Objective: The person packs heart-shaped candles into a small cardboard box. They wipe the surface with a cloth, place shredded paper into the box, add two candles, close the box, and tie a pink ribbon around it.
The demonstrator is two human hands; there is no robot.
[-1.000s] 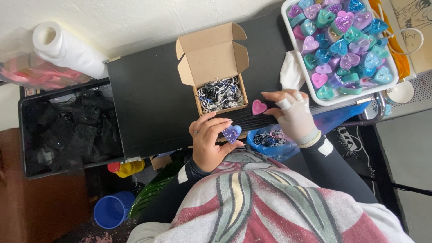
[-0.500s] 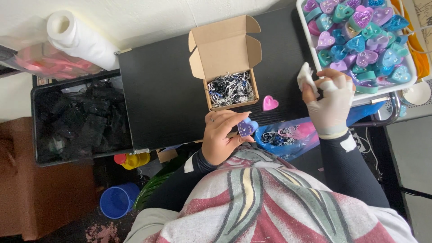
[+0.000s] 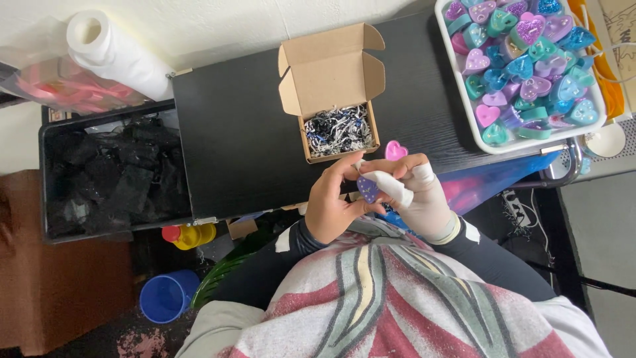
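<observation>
Fingers of my left hand (image 3: pixel 331 205) pinched a small purple heart-shaped piece (image 3: pixel 368 189) at the near edge of the black surface (image 3: pixel 245 146), the grip closed on its left side. My right hand (image 3: pixel 414 192), with white wrapping on its fingers, met it from the other side; its fingertips touched the same purple heart, so both grips were closed on that one piece. Just beyond my right hand a pink heart (image 3: pixel 395 150) lay flat on the surface, apart from my fingers. Just beyond my left grip sat an open cardboard box (image 3: pixel 331 86), lid flaps up, with black-and-white shredded paper (image 3: pixel 339 129) filling its bottom. Farther off to the right of my right hand stood a white tray (image 3: pixel 464 126) heaped with heart pieces in teal, blue, purple and pink. Well to the left of my left hand were a black bin (image 3: pixel 106 172) of dark crumpled material and a white paper roll (image 3: pixel 112 53). Below that, on the floor, stood a blue cup (image 3: pixel 165 296).
</observation>
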